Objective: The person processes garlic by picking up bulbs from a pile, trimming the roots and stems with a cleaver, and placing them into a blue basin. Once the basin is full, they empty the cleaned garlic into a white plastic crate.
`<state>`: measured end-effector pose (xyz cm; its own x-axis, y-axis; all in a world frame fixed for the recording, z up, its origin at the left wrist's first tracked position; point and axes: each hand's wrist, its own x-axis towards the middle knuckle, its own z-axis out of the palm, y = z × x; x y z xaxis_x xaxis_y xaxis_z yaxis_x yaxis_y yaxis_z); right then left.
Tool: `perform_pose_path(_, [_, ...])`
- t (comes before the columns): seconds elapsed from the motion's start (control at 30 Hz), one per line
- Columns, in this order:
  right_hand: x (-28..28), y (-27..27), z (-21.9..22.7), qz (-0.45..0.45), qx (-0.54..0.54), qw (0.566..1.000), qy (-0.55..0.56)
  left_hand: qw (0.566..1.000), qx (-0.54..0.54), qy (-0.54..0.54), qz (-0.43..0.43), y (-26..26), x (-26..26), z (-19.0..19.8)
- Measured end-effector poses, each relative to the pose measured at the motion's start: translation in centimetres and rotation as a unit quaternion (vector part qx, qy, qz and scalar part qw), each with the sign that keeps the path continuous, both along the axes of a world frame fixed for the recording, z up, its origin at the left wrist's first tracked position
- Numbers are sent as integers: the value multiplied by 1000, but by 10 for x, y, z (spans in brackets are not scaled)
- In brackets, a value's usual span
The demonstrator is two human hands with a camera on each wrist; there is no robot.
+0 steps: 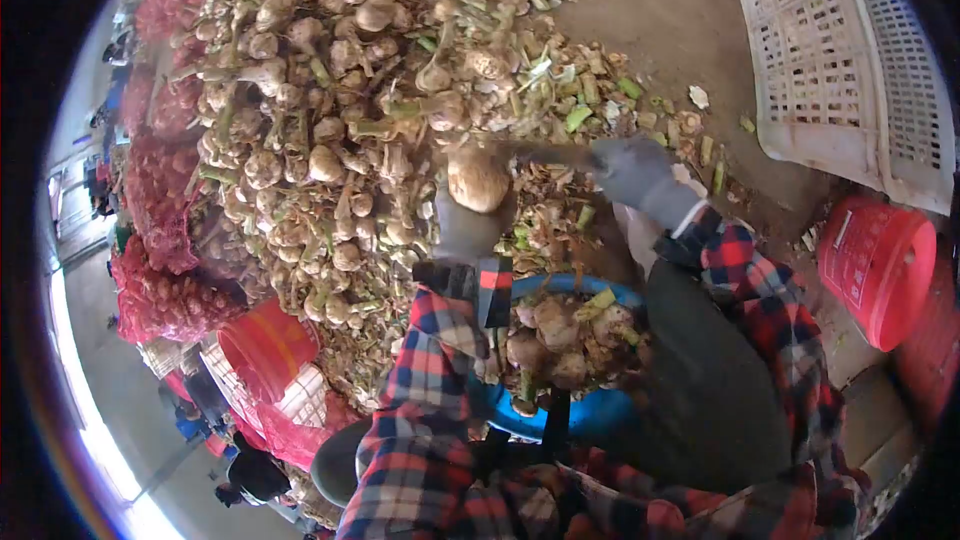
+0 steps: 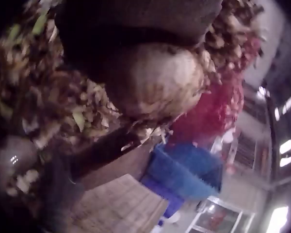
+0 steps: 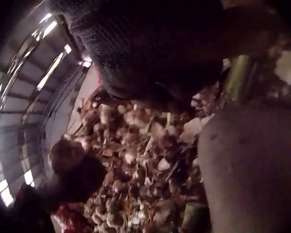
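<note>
In the head view, my gloved left hand (image 1: 470, 230) grips a garlic bulb (image 1: 478, 180), its pale rounded base facing up. Close up in the left wrist view, the same bulb (image 2: 155, 82) shows roots at its lower edge, right by a dark flat knife blade (image 2: 102, 149). My right hand (image 1: 640, 180), in a grey glove, holds the knife (image 1: 550, 154) with its blade reaching left to the bulb. Dark knitted glove fabric fills the top of the right wrist view, hiding most of the handle. Between the knees, a blue basin (image 1: 515, 423) holds several trimmed bulbs (image 1: 560, 330).
A large heap of garlic (image 1: 340, 120) with stalks spreads ahead and left. Cut stalks and peelings (image 1: 590, 90) litter the ground. White plastic crates (image 1: 815, 50) stand at right, near a red bucket (image 1: 875, 270). Another red bucket (image 1: 265, 350) and red mesh sacks (image 1: 160, 200) are at left.
</note>
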<state>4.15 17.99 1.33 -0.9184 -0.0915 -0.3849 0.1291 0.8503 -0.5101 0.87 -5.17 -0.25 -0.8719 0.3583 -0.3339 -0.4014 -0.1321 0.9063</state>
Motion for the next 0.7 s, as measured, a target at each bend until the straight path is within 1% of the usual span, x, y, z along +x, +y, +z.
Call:
perform_pose_path(0.03, [0,-11,3,55,-24,997,49,947,-259,178,-68,5,1,-5])
perform_pose_path(0.07, [-2,-18,14,55,-22,997,47,916,-387,-4,-106,4,6,1])
perform_pose_path(0.1, [-5,-23,31,105,-28,992,69,879,-432,140,-145,1,3,-14])
perform_pose_path(0.13, [-7,-27,43,155,-35,983,90,843,-458,229,-164,-2,5,-28])
perform_pose_path(0.17, [-9,-31,48,153,-35,983,89,813,-479,281,-176,1,4,-29])
perform_pose_path(0.27, [-11,-35,52,154,-42,983,94,769,-505,345,-186,6,6,-30])
perform_pose_path(0.37, [-10,-35,35,139,-43,985,96,723,-528,402,-191,8,15,-30])
perform_pose_path(0.47, [-12,-33,20,126,-56,987,85,625,-569,495,-201,16,17,-17])
perform_pose_path(0.5, [-11,-30,20,126,-55,987,86,625,-568,496,-200,20,18,-9])
perform_pose_path(0.53, [-10,-25,19,106,-91,984,113,705,-535,439,-154,28,20,9])
perform_pose_path(0.57, [-9,-22,20,85,-129,978,140,775,-497,376,-107,34,23,18])
perform_pose_path(0.6, [-10,-21,20,86,-130,977,143,929,-248,264,76,40,23,7])
perform_pose_path(0.63, [-11,-19,20,92,-57,986,125,928,-249,265,76,34,18,9])
perform_pose_path(0.67, [-10,-15,18,97,16,990,104,821,-340,459,-9,34,8,41])
perform_pose_path(0.7, [-8,-2,12,95,15,990,103,662,-408,622,-94,34,3,58])
